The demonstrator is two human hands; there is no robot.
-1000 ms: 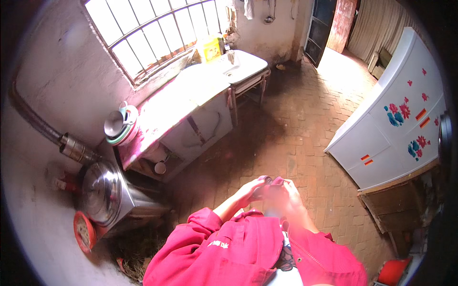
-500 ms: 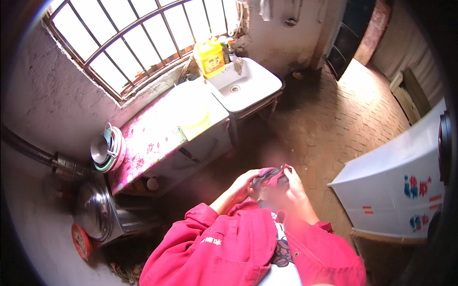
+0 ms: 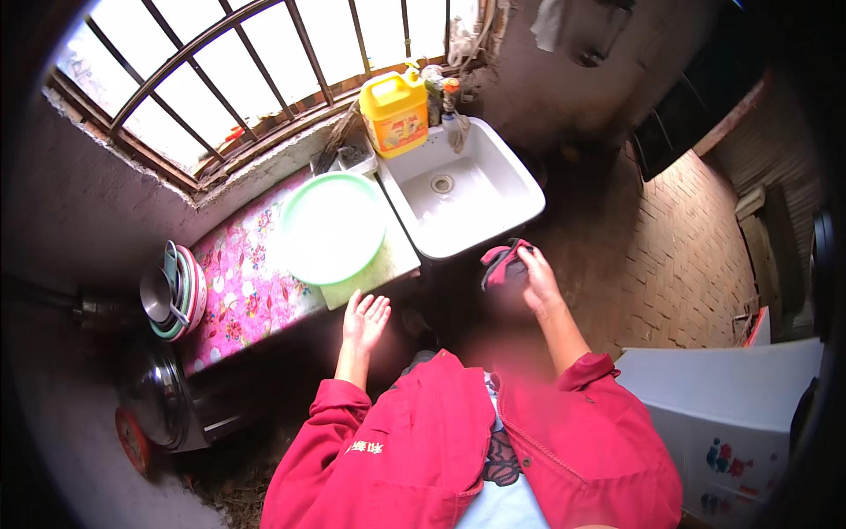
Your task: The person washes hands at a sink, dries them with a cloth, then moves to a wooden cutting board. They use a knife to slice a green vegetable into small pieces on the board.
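My right hand [image 3: 543, 286] grips a crumpled red and black cloth [image 3: 500, 266] just in front of the white sink [image 3: 471, 181]. The cloth hangs bunched from the fingers, apart from the sink's rim. My left hand [image 3: 365, 324] holds nothing; its palm is turned up with the fingers spread. It is nearest the front edge of the counter, below a round pale green basin [image 3: 333, 227]. That basin stands on a light green board [image 3: 388, 275], and glare washes out its inside.
A yellow pump jug [image 3: 397, 119] stands behind the sink beside an orange-topped tap [image 3: 450, 93]. Stacked bowls [image 3: 181, 291] sit on the flowered counter cover [image 3: 240, 286]. A shiny metal pot [image 3: 160, 401] is at lower left, a white cabinet-like thing [image 3: 718, 379] at right. Barred window behind.
My left hand has let go of the cloth and moved left, opening. My right hand has carried the cloth forward towards the sink. The view has shifted closer to the counter.
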